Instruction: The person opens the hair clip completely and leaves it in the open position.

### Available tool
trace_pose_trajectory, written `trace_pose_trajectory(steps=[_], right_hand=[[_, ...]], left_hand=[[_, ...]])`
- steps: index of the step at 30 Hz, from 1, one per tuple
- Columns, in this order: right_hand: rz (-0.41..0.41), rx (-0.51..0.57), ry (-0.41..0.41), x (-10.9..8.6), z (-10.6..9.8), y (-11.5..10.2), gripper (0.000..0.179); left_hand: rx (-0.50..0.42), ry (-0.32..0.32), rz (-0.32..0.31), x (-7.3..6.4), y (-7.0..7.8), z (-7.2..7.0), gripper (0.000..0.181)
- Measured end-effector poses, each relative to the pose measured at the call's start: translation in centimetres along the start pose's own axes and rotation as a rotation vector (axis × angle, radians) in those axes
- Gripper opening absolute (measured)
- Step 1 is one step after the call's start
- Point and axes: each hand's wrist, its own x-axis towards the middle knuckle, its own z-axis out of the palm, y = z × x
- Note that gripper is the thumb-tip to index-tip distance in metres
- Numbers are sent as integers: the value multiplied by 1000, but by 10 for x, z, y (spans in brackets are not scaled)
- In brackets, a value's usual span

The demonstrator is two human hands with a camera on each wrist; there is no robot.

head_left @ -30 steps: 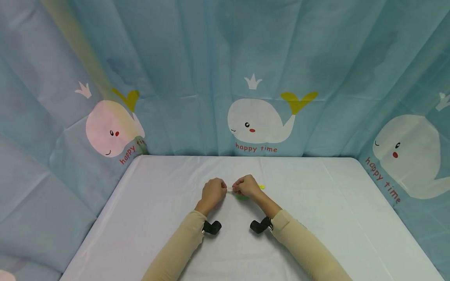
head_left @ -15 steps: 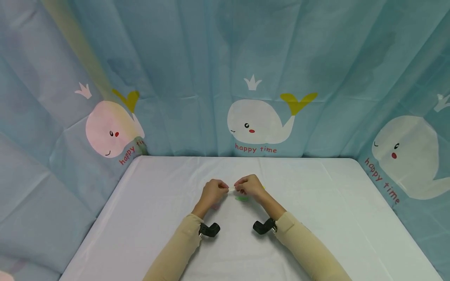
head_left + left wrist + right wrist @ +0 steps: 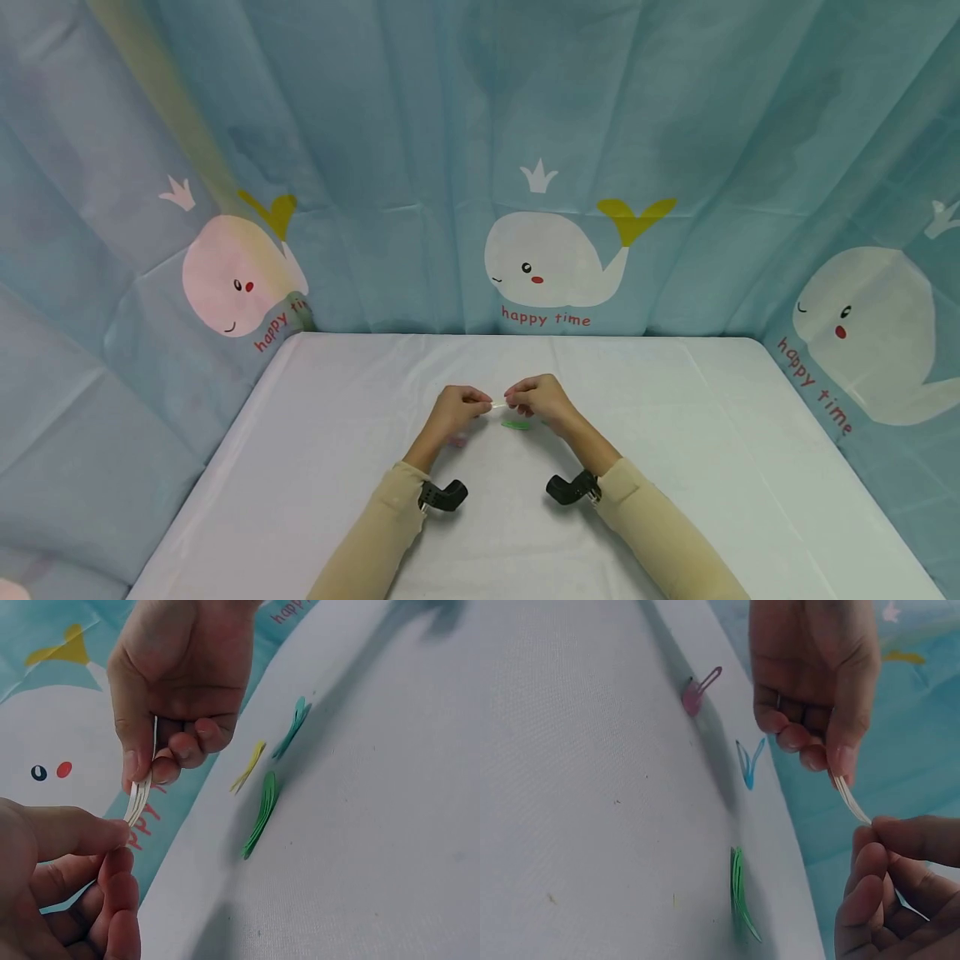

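Observation:
Between my two hands, a white snap hair clip (image 3: pixel 140 799) is held slightly bowed, one end in each hand. The thumb and fingers of my left hand (image 3: pixel 454 410) pinch its left end, and those of my right hand (image 3: pixel 542 397) pinch the other. In the left wrist view, a green hair clip (image 3: pixel 262 816), a yellow hair clip (image 3: pixel 250 766) and a teal hair clip (image 3: pixel 293 727) lie on the table. The right wrist view also has a blue hair clip (image 3: pixel 749 766) and a pink hair clip (image 3: pixel 694 697), the pink one standing sprung apart.
A white cloth covers the table (image 3: pixel 675 467). Blue curtains (image 3: pixel 420 167) printed with whales hang behind the table and at both sides. Black wrist cameras (image 3: pixel 444 496) sit at the cuffs of both beige sleeves.
Both hands keep hold of the white hair clip and have shifted slightly, the right hand to the right. More of the green hair clip shows below them; the yellow one has gone behind the right hand.

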Motion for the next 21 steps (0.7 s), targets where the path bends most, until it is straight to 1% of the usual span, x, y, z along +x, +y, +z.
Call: trace_pose_trajectory(steps=[4,11,14,18,21], right_hand=[[1,33,-17,-4,-3,0,23],[-20,85,-48,-11,-6,0,28],[-25,101,-64,-13,-8,-1,30],[-25,127,-86,-22,-10,-8,25],[-14,143,-92,-25,-11,-9,23]], left_hand=[[-46,-13,-8,-2,0,0,14],[-176,-46,-79,-8,0,1,17],[-220,-47,-71,-11,1,1,18],[-242,-51,-47,-15,2,0,20],[-243,-69,-51,-17,3,-1,22]])
